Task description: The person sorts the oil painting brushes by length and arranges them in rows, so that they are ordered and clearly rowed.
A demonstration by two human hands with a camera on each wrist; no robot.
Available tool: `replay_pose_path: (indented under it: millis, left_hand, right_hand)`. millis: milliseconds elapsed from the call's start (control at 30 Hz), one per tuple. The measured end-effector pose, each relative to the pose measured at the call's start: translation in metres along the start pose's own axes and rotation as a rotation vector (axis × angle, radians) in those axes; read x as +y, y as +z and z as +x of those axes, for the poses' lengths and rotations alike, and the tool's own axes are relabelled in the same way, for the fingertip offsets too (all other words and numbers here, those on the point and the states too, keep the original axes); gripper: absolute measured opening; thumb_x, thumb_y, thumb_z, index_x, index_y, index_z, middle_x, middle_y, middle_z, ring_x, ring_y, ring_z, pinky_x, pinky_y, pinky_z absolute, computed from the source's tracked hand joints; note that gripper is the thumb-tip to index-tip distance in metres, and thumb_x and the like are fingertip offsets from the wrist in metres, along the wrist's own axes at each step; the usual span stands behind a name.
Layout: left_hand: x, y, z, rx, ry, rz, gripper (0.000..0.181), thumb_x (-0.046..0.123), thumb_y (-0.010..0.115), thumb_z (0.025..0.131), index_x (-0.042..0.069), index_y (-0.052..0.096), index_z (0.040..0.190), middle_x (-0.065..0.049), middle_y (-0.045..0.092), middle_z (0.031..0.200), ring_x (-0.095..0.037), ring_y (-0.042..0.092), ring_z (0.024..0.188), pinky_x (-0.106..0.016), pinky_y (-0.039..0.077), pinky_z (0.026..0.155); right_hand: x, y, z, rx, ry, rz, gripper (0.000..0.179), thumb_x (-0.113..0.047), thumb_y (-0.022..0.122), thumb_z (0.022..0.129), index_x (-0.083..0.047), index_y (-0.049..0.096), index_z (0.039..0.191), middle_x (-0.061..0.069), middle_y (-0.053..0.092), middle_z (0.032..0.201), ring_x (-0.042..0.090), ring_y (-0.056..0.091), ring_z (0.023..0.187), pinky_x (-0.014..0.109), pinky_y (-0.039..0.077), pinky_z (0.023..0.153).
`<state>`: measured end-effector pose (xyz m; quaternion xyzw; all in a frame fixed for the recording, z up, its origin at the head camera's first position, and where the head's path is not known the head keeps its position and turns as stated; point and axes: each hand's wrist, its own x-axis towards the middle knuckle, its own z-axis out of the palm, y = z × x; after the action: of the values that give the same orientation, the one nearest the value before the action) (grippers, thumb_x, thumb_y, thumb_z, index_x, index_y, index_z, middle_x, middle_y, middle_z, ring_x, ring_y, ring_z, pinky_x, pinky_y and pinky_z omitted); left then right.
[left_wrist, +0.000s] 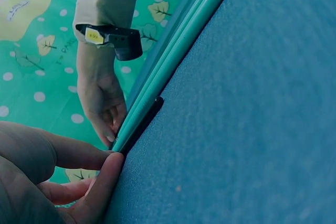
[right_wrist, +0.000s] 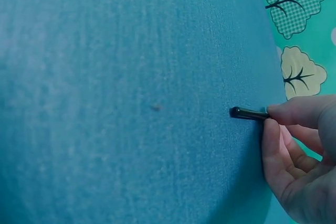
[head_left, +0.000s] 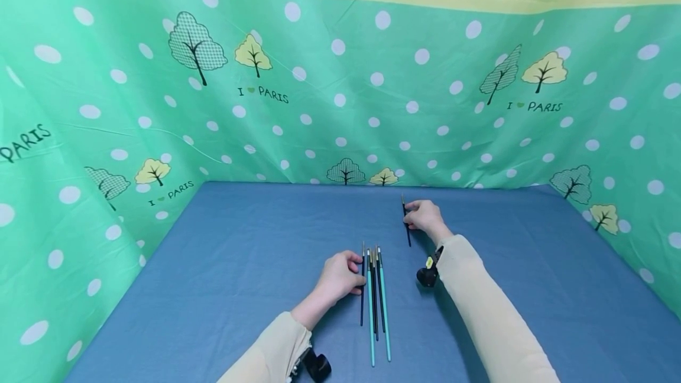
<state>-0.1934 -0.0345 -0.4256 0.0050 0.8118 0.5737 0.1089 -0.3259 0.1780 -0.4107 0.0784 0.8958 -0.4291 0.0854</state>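
Toward the back of the table, my right hand [head_left: 424, 217] pinches a thin black-handled paintbrush [head_left: 409, 237] between thumb and finger, bristles pointing away. In the right wrist view, the rounded handle end [right_wrist: 247, 113] sticks out from the fingertips, close over the cloth. My left hand [head_left: 339, 278] is nearer the front, pinching another black paintbrush [head_left: 362, 312] at the left side of a group of brushes. Two teal-handled paintbrushes [head_left: 371, 324] and several black ones [head_left: 375, 306] lie side by side there, tips away from me. The left wrist view shows the teal handles [left_wrist: 178, 45] beside the left fingertips.
A blue cloth [head_left: 255, 235] covers the table. Behind it and along the sides hangs a green curtain [head_left: 340, 117] with white dots and trees. Each wrist wears a black camera band [head_left: 427, 273], and both sleeves are cream.
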Motion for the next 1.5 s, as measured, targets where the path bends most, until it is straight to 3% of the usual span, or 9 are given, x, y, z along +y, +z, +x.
replay_pose_path:
  millis: [233,500,1000,1500]
  left_hand:
    - [0.0,0.0,0.001,-0.006,0.001,-0.001,0.035,-0.007,0.067,0.073,-0.001,0.058,0.107,-0.009,0.048,0.082,-0.014,0.054,0.051,-0.025,0.056,0.047]
    - [0.0,0.0,0.001,-0.008,0.003,-0.003,0.036,-0.007,0.067,0.073,-0.002,0.057,0.107,-0.01,0.048,0.083,-0.014,0.054,0.051,-0.025,0.056,0.047]
    - [0.002,-0.001,-0.001,-0.007,-0.012,0.005,0.035,-0.007,0.067,0.074,-0.001,0.057,0.107,-0.011,0.049,0.084,-0.015,0.054,0.052,-0.025,0.055,0.047]
    - [0.001,0.0,0.0,-0.005,-0.004,-0.013,0.036,-0.009,0.066,0.074,-0.003,0.056,0.108,-0.011,0.049,0.084,-0.015,0.054,0.052,-0.025,0.056,0.048]
  right_hand:
    - [0.002,-0.001,-0.003,0.013,-0.014,0.008,0.041,-0.008,0.058,0.086,-0.005,0.052,0.126,0.019,0.058,0.116,0.016,0.063,0.077,0.026,0.057,0.065]
    - [0.003,-0.001,-0.008,0.037,-0.028,0.022,0.04,-0.009,0.059,0.086,-0.003,0.052,0.124,0.018,0.062,0.103,0.018,0.064,0.077,0.026,0.057,0.065]
    - [0.004,-0.005,-0.037,0.078,-0.06,-0.051,0.038,-0.014,0.063,0.084,-0.001,0.055,0.119,0.013,0.063,0.089,0.018,0.063,0.069,0.031,0.057,0.063]
    - [0.006,0.0,-0.076,0.046,-0.134,-0.055,0.035,-0.016,0.065,0.082,-0.001,0.058,0.113,0.009,0.061,0.082,0.015,0.063,0.065,0.031,0.058,0.062]
